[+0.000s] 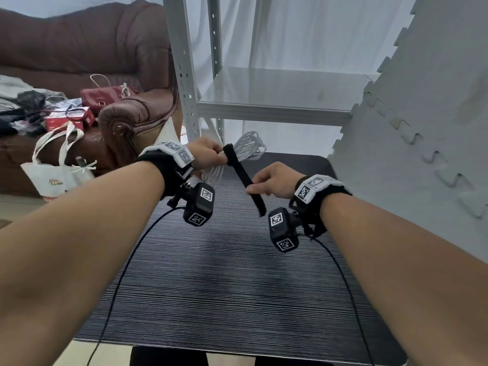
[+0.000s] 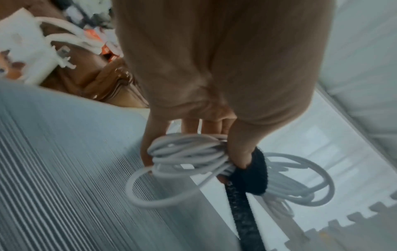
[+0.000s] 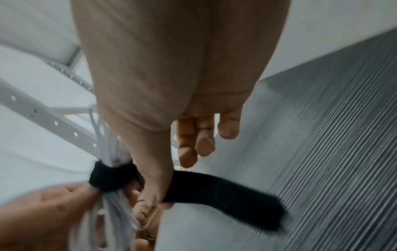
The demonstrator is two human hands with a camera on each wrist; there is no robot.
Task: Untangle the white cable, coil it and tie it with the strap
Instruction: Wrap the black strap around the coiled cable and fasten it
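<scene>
The white cable is gathered into a coil of several loops and held in the air above the far end of the table. My left hand grips the coil at its middle, its thumb pressing on the strap. In the left wrist view the cable fans out on both sides of that grip. A black strap is wrapped round the coil's waist, and its free tail slants down to the right. My right hand pinches that tail between thumb and forefinger. The right wrist view shows the strap pulled taut from the cable.
A dark striped table lies under both hands. A grey metal shelf stands behind it, and grey foam panels rise on the right. A brown sofa with bags and clutter is at the left. Thin black wires hang from the wrist cameras.
</scene>
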